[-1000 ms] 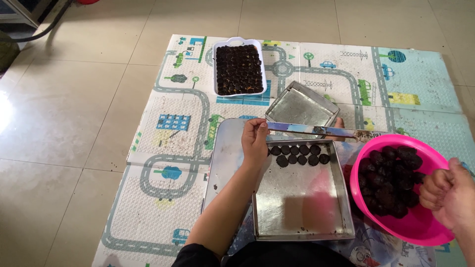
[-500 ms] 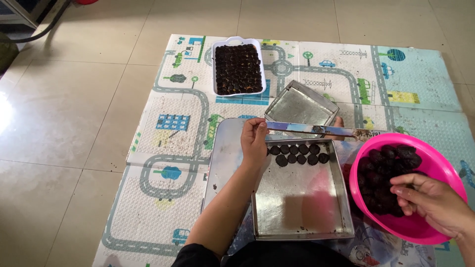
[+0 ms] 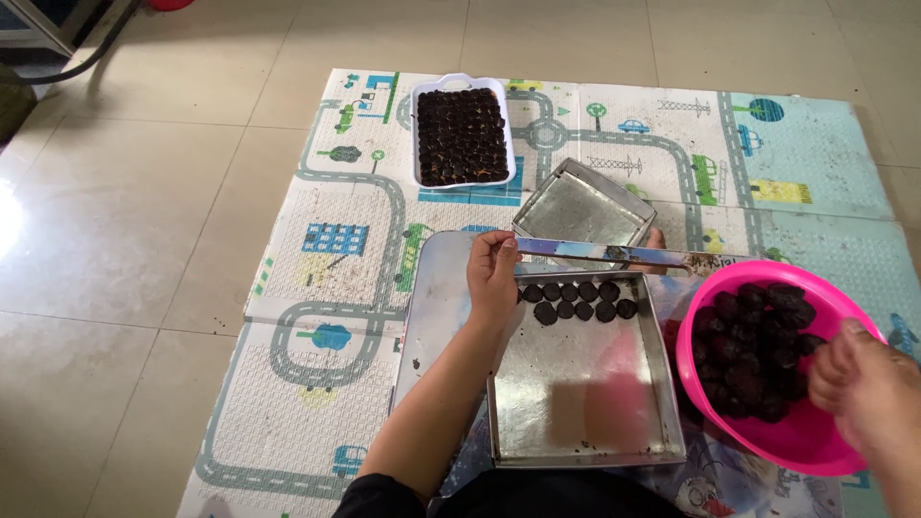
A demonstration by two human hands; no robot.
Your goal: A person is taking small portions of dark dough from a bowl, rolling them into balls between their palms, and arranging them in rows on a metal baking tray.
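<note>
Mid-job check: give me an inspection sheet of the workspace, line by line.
Surface: road-pattern play mat on tiled floor.
Job's things: metal tray with two short rows of dark round pieces; pink bowl of dark lumps.
Clutter: white tray full of dark pieces; empty metal tin; flat strip across the tray's far edge.
Grippers: left hand on the tray's far-left corner; right hand in the bowl, blurred.
Cables: nothing seen.
Surroundings: dark furniture leg, top left.
</note>
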